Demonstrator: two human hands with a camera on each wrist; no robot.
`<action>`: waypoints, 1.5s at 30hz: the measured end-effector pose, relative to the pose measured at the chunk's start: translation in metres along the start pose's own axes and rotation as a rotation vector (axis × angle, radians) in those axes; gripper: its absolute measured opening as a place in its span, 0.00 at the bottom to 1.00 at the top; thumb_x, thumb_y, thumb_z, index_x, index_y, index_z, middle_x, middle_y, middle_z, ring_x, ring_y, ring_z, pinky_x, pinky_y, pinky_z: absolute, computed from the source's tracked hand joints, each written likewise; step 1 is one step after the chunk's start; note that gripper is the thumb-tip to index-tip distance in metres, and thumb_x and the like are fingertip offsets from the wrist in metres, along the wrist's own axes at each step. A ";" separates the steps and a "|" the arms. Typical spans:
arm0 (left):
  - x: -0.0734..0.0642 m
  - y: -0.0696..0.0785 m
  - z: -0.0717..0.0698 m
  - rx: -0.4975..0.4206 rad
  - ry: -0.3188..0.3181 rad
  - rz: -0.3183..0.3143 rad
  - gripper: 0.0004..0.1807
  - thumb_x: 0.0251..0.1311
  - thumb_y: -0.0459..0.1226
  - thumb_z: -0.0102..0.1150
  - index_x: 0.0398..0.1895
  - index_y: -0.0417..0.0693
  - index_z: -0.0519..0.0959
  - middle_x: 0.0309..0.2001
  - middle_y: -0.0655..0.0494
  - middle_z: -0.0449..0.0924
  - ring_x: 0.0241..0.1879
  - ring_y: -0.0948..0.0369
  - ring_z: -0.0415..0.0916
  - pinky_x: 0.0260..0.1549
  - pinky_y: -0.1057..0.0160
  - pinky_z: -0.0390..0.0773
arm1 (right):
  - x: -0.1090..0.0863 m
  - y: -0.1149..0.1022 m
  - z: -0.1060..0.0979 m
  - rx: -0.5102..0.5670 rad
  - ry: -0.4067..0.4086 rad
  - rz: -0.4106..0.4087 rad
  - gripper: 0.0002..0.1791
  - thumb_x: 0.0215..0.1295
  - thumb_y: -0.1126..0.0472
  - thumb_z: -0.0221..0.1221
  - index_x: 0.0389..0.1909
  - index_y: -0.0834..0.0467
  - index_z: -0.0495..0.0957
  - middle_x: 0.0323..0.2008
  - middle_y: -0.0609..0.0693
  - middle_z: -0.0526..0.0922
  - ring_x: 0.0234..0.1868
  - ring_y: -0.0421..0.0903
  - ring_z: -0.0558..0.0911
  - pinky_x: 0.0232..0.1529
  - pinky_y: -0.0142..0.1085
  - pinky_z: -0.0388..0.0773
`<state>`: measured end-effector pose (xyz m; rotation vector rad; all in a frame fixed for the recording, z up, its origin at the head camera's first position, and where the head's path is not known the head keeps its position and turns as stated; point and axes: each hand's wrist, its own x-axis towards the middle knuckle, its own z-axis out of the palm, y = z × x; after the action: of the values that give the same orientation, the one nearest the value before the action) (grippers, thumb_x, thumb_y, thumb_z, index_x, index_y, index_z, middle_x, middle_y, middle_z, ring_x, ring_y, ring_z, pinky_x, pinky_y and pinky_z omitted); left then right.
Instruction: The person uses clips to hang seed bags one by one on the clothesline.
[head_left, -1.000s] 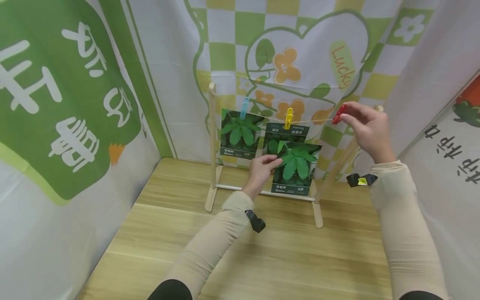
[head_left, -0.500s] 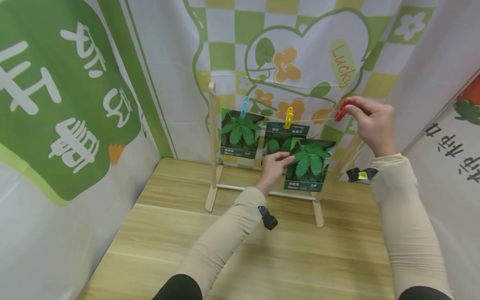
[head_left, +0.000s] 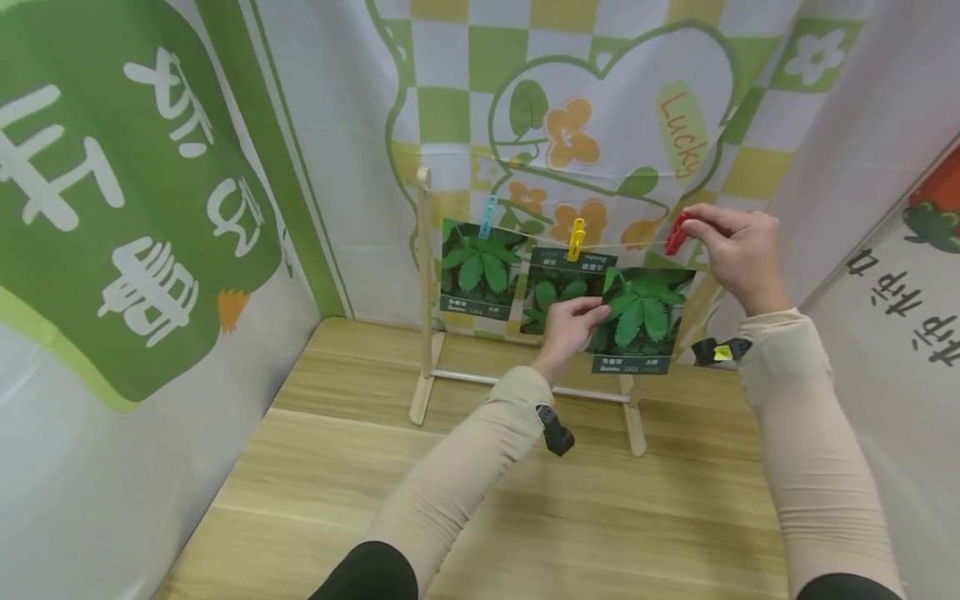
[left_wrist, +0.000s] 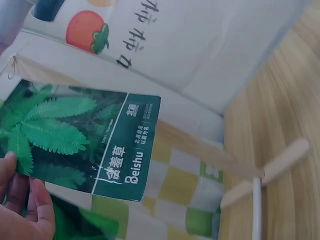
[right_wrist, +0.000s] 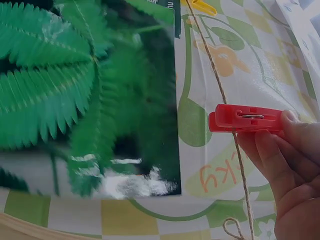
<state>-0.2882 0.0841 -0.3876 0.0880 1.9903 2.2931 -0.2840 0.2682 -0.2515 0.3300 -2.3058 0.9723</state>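
In the head view my left hand (head_left: pixel 567 335) pinches the left edge of a green seed packet (head_left: pixel 643 321) with a leaf photo on it. Its printed strip and white lettering face the camera in the left wrist view. My right hand (head_left: pixel 746 254) pinches a red clothespin (head_left: pixel 676 235) by its handle end, up at the string (right_wrist: pixel 242 172). The string passes at the clothespin's jaws; whether they bite it I cannot tell. Left of this, a blue clothespin (head_left: pixel 488 218) holds one packet (head_left: pixel 480 268) and a yellow clothespin (head_left: pixel 576 242) holds a second packet (head_left: pixel 542 292), partly covered.
A wooden stand carries the string between its left post (head_left: pixel 427 275) and a right post, which is partly hidden. A white rod (head_left: pixel 465 377) joins its feet low down, on a wood-grain table (head_left: pixel 525 517). A checked cloth (head_left: pixel 438 112) hangs close behind.
My left hand has carried the packet right and slightly up, to just below the red clothespin. My right hand stays by the string, rising a little and then coming back down.
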 end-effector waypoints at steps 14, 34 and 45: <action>0.000 0.019 0.021 -0.042 0.013 -0.010 0.12 0.62 0.33 0.62 0.48 0.42 0.84 0.46 0.47 0.85 0.44 0.57 0.83 0.51 0.54 0.81 | -0.001 0.005 0.001 -0.042 -0.023 -0.020 0.11 0.63 0.59 0.64 0.42 0.62 0.86 0.26 0.09 0.71 0.23 0.31 0.66 0.42 0.30 0.50; 0.003 0.019 0.022 -0.015 0.027 -0.005 0.12 0.63 0.35 0.61 0.48 0.44 0.84 0.45 0.49 0.86 0.37 0.62 0.81 0.43 0.63 0.82 | -0.006 0.008 0.000 0.021 -0.176 0.027 0.20 0.69 0.57 0.59 0.56 0.65 0.78 0.44 0.49 0.87 0.34 0.20 0.76 0.33 0.13 0.72; -0.001 0.018 0.014 -0.042 0.056 0.077 0.12 0.64 0.34 0.61 0.48 0.41 0.84 0.46 0.46 0.86 0.38 0.57 0.80 0.34 0.70 0.78 | -0.012 0.010 0.003 0.175 -0.114 0.037 0.20 0.65 0.62 0.63 0.55 0.68 0.78 0.35 0.24 0.81 0.36 0.22 0.80 0.38 0.14 0.75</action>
<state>-0.2867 0.0953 -0.3675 0.1003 1.9970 2.4095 -0.2803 0.2736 -0.2661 0.4259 -2.3403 1.2056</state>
